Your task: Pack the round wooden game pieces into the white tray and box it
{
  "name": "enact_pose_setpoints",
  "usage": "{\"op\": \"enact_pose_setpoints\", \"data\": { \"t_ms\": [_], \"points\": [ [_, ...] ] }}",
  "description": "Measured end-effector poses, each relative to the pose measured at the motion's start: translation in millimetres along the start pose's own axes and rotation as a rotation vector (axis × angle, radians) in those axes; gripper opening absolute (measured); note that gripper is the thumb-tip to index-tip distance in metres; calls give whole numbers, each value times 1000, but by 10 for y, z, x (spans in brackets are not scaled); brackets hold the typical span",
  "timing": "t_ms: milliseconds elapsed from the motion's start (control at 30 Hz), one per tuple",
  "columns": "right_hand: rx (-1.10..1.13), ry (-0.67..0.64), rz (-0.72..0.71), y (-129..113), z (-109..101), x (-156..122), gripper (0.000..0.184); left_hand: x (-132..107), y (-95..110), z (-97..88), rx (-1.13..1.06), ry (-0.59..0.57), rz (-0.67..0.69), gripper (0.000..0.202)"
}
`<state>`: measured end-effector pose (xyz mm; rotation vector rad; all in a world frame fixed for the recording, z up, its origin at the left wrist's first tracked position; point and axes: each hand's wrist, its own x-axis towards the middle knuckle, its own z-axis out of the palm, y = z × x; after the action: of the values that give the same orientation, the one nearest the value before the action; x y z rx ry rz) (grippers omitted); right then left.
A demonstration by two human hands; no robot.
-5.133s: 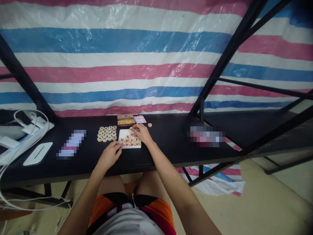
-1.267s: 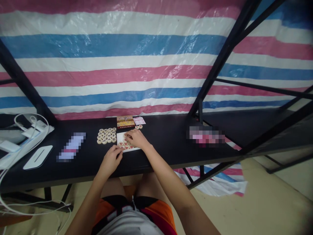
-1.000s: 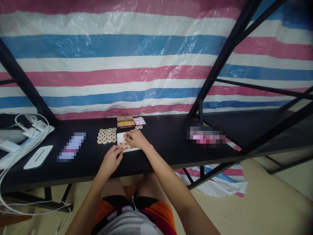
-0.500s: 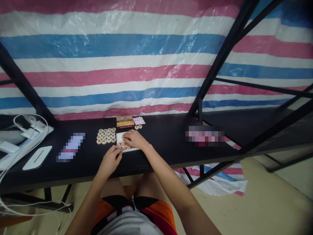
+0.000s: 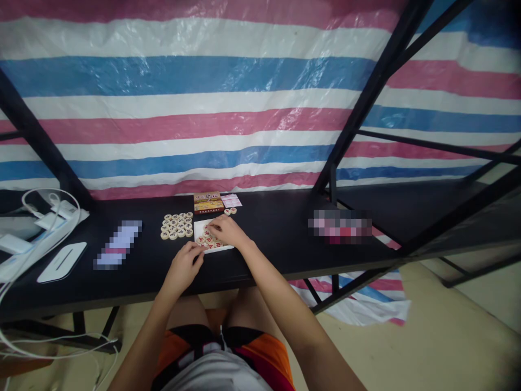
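A shallow white box (image 5: 199, 226) lies on the black table and holds xiangqi pieces (image 5: 208, 239) with red characters. My left hand (image 5: 187, 266) is at its near left corner, fingers curled and thumb close to them, gripping the edge. Over the box's inside reaches my right hand (image 5: 227, 230), palm down, its fingertips pinched together at a red-marked piece, partly hidden by the fingers. Left of the box, pieces with dark characters (image 5: 176, 226) stand in tidy rows. Two more red-marked pieces (image 5: 230, 211) lie behind my right hand.
A brown printed box lid (image 5: 208, 203) and a paper slip (image 5: 232, 200) lie at the back. A blurred-out phone-like shape (image 5: 118, 244), a white flat device (image 5: 63, 263) and white cables (image 5: 24, 195) occupy the left. A pixelated pink item (image 5: 341, 226) lies right. Black metal posts (image 5: 354, 125) frame the table.
My right hand has shifted slightly to the right and back over the white box, uncovering more of the red-marked pieces. My left hand stays at the corner.
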<state>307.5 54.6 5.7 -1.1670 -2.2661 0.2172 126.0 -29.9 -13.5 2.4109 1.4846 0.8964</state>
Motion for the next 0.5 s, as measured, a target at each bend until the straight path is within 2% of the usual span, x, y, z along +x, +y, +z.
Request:
{"op": "enact_pose_setpoints", "data": {
  "t_ms": [100,167,233,333,500],
  "points": [
    [25,134,40,110,-16,-10,25,-3,-4,4,-8,3,-5,28],
    [-29,225,156,212,-20,-21,28,-4,-5,5,-18,6,-5,28],
    [-105,259,270,315,-15,-34,31,-4,-6,4,-23,8,-3,28],
    [-174,208,356,435,15,-53,33,-3,-6,1,-24,13,-4,27],
    [-188,92,391,492,58,-70,34,-6,1,-5,-33,8,-15,27]
  ]
}}
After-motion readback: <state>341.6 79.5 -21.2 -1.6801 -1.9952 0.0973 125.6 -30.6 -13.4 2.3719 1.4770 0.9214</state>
